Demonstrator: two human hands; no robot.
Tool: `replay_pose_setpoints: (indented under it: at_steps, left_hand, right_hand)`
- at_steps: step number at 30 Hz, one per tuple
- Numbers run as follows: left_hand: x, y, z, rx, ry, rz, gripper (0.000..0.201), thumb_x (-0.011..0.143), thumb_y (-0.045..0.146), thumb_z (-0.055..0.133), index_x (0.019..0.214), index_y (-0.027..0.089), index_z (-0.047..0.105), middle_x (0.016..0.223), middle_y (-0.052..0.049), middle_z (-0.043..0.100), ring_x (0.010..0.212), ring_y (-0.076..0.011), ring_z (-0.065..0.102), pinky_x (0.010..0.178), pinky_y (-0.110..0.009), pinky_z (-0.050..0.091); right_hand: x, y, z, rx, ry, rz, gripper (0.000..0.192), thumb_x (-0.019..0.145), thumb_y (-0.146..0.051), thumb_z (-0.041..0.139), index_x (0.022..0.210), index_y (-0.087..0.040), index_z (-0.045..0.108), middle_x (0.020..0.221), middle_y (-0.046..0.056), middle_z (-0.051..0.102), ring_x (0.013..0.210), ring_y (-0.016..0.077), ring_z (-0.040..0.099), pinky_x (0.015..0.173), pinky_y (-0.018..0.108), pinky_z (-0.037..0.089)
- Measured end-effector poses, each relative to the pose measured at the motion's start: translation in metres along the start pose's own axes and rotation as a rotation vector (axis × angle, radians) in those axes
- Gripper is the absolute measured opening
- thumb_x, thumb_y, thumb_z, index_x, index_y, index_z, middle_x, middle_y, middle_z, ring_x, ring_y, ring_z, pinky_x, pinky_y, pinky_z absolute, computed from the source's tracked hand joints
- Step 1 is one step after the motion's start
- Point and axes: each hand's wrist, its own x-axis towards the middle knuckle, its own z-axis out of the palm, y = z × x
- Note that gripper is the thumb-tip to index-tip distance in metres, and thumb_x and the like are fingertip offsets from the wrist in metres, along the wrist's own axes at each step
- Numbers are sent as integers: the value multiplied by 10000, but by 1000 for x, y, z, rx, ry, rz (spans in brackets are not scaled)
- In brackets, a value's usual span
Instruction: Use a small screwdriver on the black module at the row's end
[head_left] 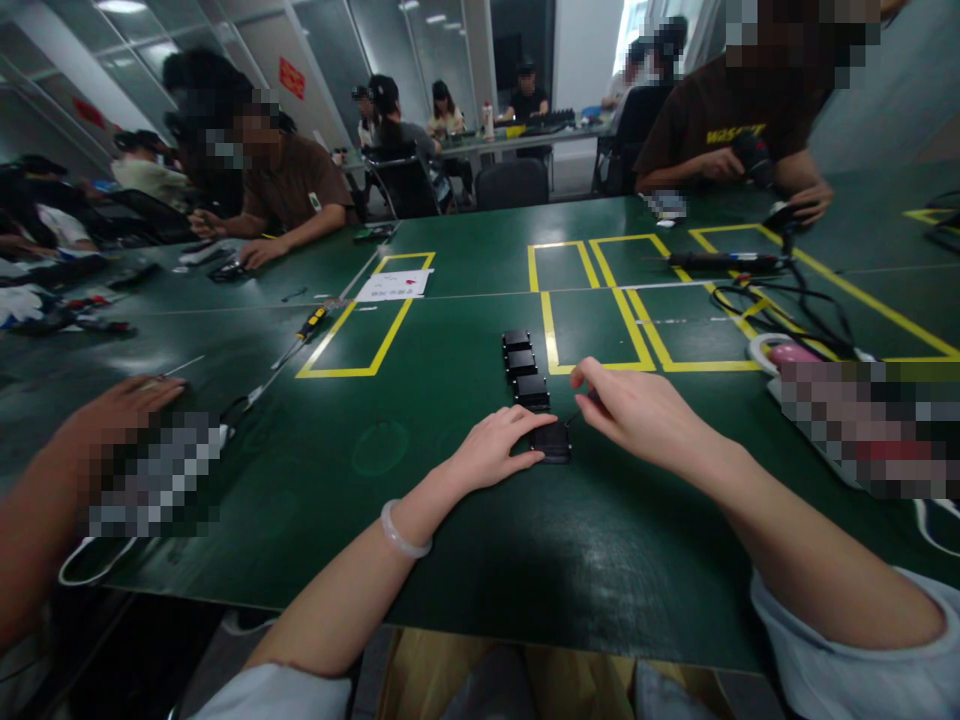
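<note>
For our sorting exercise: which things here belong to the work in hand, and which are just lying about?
In hand: left hand steadying the nearest small black box; right hand; row of black boxes.
Lying about: white paper sheet; yellow-handled screwdriver; black cables.

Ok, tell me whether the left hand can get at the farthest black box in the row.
Probably yes: the left hand rests on the nearest black box, and bare table leads alongside the row to the farthest black box.

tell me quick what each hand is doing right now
Left hand: open, fingers resting on the nearest black box, not gripping it.
Right hand: pinching a thin dark tool whose tip meets that box.
</note>
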Motion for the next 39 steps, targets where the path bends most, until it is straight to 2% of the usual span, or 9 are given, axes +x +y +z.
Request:
replay_pose_setpoints:
  at_steps: [6, 13, 19, 27, 33, 39]
  left_hand:
    - [0, -1, 2, -2, 10, 1, 491, 928, 374, 565, 1394, 312, 425, 1225, -54, 554, 1093, -233, 538, 946, -381, 460]
    - [0, -2, 3, -3, 13, 0, 496, 927, 380, 566, 1398, 321, 421, 1224, -51, 553, 1098, -231, 536, 947, -380, 459]
    - [0, -3, 4, 5, 18, 6, 501, 924, 388, 570, 1397, 311, 423, 1210, -55, 557, 1092, -230, 537, 947, -382, 458]
    - [0, 0, 0, -12, 8, 3, 488, 931, 377, 559, 1396, 316, 424, 1229, -55, 554, 1103, -235, 535, 951, -385, 457]
    - [0, -1, 1, -5, 12, 6, 494, 926, 376, 567, 1395, 307, 426, 1216, -57, 560, 1097, -233, 538, 950, -387, 458]
    - [0, 1, 0, -20, 10, -3, 493, 929, 373, 562, 1399, 323, 423, 1222, -53, 561, 1098, -234, 541, 949, -384, 458]
  right_hand:
    - [1, 0, 0, -27, -37, 6, 246, 981, -377, 370, 961, -191, 531, 788, 50, 684, 712, 216, 641, 562, 283, 296]
    - [-1, 1, -2, 43, -24, -31, 157, 954, -290, 397, 1020, -193, 500, 814, 33, 672, 707, 192, 629, 577, 277, 312]
    - [0, -1, -3, 3, -49, 3, 268, 981, -419, 370, 966, -198, 520, 776, 44, 676, 702, 214, 635, 568, 287, 297]
    - [-1, 1, -3, 39, -21, -11, 156, 956, -287, 383, 1029, -199, 489, 806, 28, 668, 669, 183, 609, 559, 277, 305]
    - [0, 0, -4, 17, -37, -1, 258, 975, -421, 372, 965, -201, 506, 783, 45, 674, 684, 202, 615, 552, 283, 294]
    - [0, 3, -3, 20, -33, -7, 178, 970, -306, 359, 1015, -198, 494, 808, 39, 675, 672, 187, 612, 548, 275, 297]
